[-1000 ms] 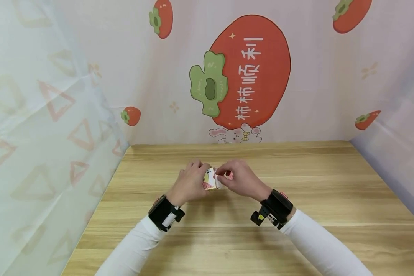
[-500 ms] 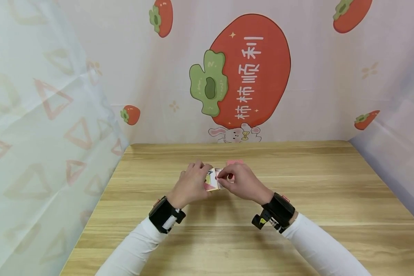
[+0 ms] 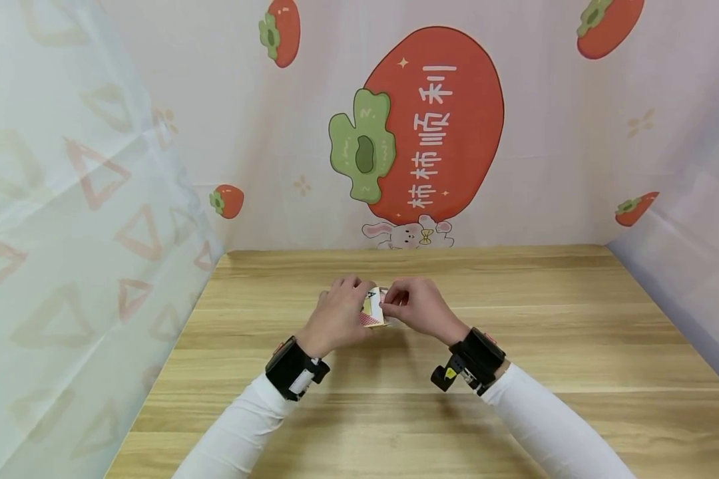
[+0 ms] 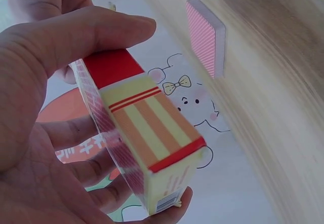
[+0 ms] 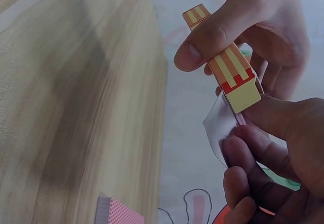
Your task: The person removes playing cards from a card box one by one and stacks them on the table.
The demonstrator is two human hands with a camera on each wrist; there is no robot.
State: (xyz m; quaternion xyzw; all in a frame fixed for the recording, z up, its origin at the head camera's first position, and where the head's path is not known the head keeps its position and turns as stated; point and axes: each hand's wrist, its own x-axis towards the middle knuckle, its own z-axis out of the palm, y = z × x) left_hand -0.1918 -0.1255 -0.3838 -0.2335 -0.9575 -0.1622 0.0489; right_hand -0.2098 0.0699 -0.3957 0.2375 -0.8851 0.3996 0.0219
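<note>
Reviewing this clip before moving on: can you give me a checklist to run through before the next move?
1. Left hand holding the card box: ok, thumb on one side, fingers on another.
2. White flap folded out from the box: ok.
3. Right hand at the flap end: ok; whether it pinches firmly: cannot tell.
4. Card stack apart from the box, on the table: ok.
5. Card stack visible from the head camera: not ok, seen only from the wrists.
6. Cards inside the box: cannot tell.

White sleeves; black wrist units, left with white patch, right yellow mark.
</note>
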